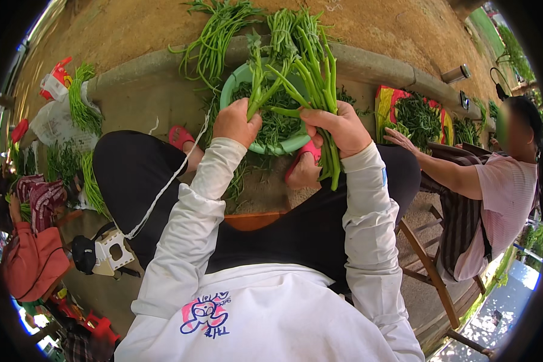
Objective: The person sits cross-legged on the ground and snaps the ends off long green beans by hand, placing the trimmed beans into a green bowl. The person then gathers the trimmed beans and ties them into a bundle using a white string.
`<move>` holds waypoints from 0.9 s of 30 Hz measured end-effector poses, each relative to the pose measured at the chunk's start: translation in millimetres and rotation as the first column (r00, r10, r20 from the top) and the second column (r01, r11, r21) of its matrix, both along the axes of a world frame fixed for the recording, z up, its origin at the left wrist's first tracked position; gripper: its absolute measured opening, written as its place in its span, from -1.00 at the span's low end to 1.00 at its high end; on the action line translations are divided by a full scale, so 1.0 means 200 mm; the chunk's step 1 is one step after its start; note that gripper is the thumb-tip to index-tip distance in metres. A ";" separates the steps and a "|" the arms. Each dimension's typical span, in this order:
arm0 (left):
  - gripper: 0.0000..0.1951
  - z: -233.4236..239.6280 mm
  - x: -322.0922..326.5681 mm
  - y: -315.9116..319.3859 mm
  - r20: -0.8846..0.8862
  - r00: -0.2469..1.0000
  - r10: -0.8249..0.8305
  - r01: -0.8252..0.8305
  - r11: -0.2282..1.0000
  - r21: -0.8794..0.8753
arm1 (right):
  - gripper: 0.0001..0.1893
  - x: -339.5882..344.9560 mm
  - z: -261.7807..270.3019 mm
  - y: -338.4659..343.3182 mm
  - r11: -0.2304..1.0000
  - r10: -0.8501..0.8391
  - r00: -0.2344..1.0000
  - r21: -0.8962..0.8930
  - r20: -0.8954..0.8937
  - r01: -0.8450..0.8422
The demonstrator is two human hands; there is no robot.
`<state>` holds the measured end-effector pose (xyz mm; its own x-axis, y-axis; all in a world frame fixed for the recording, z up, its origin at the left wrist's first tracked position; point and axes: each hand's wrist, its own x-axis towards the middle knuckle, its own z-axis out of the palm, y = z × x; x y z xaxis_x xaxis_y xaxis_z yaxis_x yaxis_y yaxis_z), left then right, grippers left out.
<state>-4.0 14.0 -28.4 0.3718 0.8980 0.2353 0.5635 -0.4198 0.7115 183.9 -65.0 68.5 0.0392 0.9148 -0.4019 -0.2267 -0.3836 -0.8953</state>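
My left hand (236,121) grips a thick green vegetable stalk (259,88) with a leafy tip pointing away from me. In my right hand (339,126) is a bunch of long green stems (320,81), their lower ends hanging below my fist. One stem reaches across from this bunch towards my left fingers. Both hands are over the near part of a light green plastic basin (228,86) that holds loose green leaves (278,129). Beyond the basin, tied bundles of stems (283,36) and a looser heap of stems (212,38) lie on the concrete kerb (362,61).
White string (181,165) lies over my left knee. At right, a seated person (493,181) reaches towards leaves on a red-and-yellow bag (382,108). A metal flask (455,73) is on the kerb. Stem bundles (83,99), a white folding stool (113,251) and another person (34,253) are at left.
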 end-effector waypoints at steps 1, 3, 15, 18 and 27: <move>-0.84 -0.01 0.00 0.01 0.055 0.998 0.024 -0.024 1.000 -0.005 | -0.85 0.00 0.00 0.00 1.000 0.006 1.000 -0.001 0.010 -0.006; -0.85 -0.01 0.01 0.02 0.258 0.958 0.128 -0.017 0.919 -0.395 | -0.85 -0.01 -0.01 0.00 1.000 0.010 1.000 -0.006 0.027 -0.010; -0.64 0.06 -0.04 0.05 0.541 0.691 0.479 0.362 0.419 -0.833 | -0.87 0.00 -0.03 0.02 0.925 -0.305 0.887 0.116 -0.348 0.363; -0.64 0.05 -0.05 0.06 0.624 0.537 0.567 0.537 0.340 -0.772 | -0.84 0.03 -0.02 0.01 0.950 -0.287 0.880 0.007 -0.379 0.313; -0.66 0.06 -0.05 0.05 0.703 0.477 0.527 0.660 0.313 -0.683 | -0.87 -0.04 -0.07 0.02 0.978 -0.196 0.950 0.022 -0.242 0.208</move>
<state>-15.0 24.0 -16.4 0.6342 0.6627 -0.3983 -0.4206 0.7279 0.5415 176.8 -60.2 53.9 0.1338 0.9156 -0.3792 -0.5028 -0.2670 -0.8221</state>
